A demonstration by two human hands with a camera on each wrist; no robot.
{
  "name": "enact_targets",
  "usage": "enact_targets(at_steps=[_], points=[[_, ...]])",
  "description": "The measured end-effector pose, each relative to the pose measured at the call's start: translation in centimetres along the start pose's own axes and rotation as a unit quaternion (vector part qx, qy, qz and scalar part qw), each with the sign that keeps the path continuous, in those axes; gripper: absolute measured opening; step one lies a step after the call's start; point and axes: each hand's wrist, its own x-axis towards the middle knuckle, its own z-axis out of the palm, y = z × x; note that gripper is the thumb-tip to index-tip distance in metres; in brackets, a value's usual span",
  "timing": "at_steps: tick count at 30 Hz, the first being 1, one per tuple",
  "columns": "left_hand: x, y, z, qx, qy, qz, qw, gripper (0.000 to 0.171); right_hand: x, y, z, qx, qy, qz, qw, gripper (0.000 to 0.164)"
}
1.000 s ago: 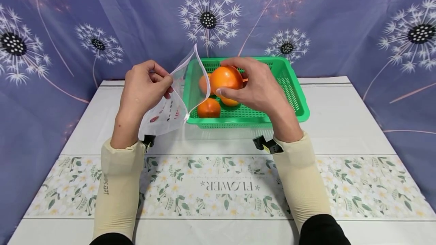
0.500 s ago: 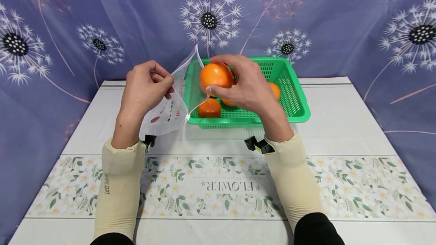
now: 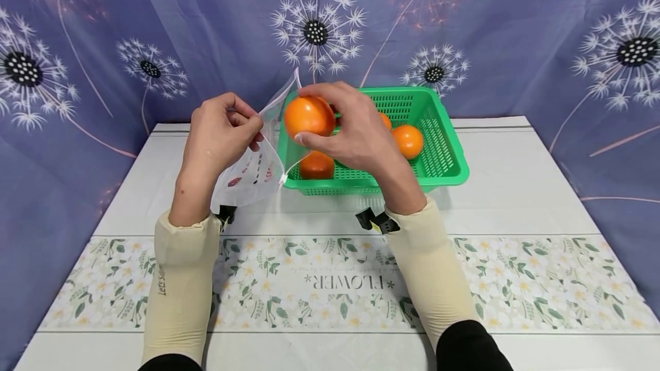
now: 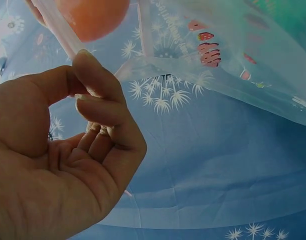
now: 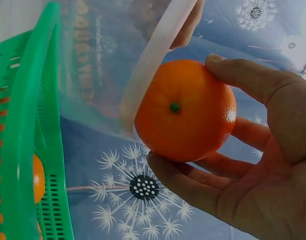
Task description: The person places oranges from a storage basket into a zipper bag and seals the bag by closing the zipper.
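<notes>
My left hand (image 3: 219, 130) pinches the rim of a clear zip bag (image 3: 252, 170) printed with small red strawberries. The bag's mouth gapes toward the right, its white zip edge (image 5: 155, 60) showing in the right wrist view. In my right hand (image 3: 356, 125) an orange (image 3: 309, 116) is gripped between thumb and fingers, right at the bag's mouth. A small green stem spot marks the orange (image 5: 185, 110) in the right wrist view, where the zip edge overlaps its side. From the left wrist, the orange (image 4: 95, 17) appears beyond the pinched rim.
A green plastic basket (image 3: 443, 159) stands behind the hands, with several orange fruits in it. One darker orange fruit (image 3: 317, 165) lies at its front left, another fruit (image 3: 408, 141) nearer the right. A purple dandelion-print cloth (image 3: 222, 27) hangs behind the table (image 3: 515, 188).
My right hand has carried the orange left, from over the basket to the bag's mouth. More fruit in the basket has come into sight. The left hand and bag have stayed nearly still.
</notes>
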Motion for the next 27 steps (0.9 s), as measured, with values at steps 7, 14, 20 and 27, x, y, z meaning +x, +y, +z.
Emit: enact_targets(at_steps=[7, 14, 20, 27], points=[[0.0, 0.0, 0.0, 0.002, -0.003, -0.001, 1.0000, 0.015, 0.6, -0.1, 1.1, 0.012, -0.018, -0.008, 1.000, 0.057], [0.0, 0.0, -0.1, 0.000, -0.004, 0.000, 1.0000, 0.016, 0.9, -0.4, 1.9, -0.009, -0.015, -0.024, 1.000, 0.058], [0.0, 0.0, -0.1, 0.002, -0.005, 0.007, 1.0000, 0.017, 1.3, -0.5, 2.3, -0.017, -0.020, -0.038, 0.999, 0.058], [0.0, -0.1, -0.1, 0.003, -0.008, 0.014, 0.9999, 0.018, 1.6, -0.5, 2.9, -0.025, -0.038, -0.034, 0.998, 0.059]])
